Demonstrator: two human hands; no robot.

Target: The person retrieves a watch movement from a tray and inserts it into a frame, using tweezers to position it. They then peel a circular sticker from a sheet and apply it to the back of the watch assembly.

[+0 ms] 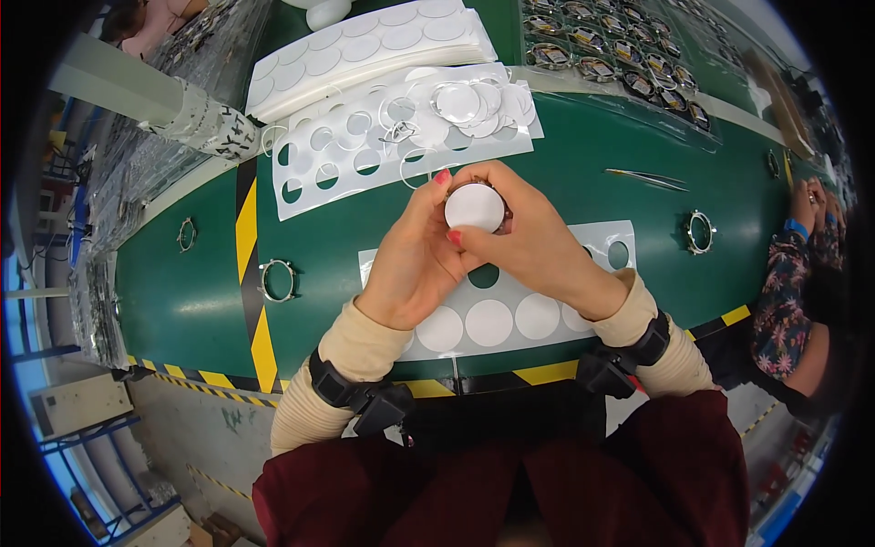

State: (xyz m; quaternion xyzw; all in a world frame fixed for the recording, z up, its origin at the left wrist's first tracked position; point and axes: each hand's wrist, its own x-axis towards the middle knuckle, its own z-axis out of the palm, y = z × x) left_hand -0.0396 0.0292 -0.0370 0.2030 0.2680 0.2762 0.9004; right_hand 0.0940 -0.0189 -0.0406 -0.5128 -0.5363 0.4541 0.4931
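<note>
A round watch case, its face covered by a white disc (474, 209), is held up between my two hands above the table. My left hand (421, 255) cups it from the left, with fingers closed round its edge. From the right, my right hand (529, 239) wraps it, the thumb pressed on the lower rim of the disc. The fingers behind the case are partly hidden. Under my hands lies a sheet of round white stickers (547, 342), some circles peeled out and leaving green holes.
Beyond my hands lie a used sticker sheet (305, 196) with loose discs (458, 102) and a stack of sticker sheets (365, 55). Metal watch rings (277, 281) sit on both sides, and tweezers (647, 178) lie right. A tray of watch parts (620, 55) stands far right; a co-worker's arm (786, 301) rests nearby.
</note>
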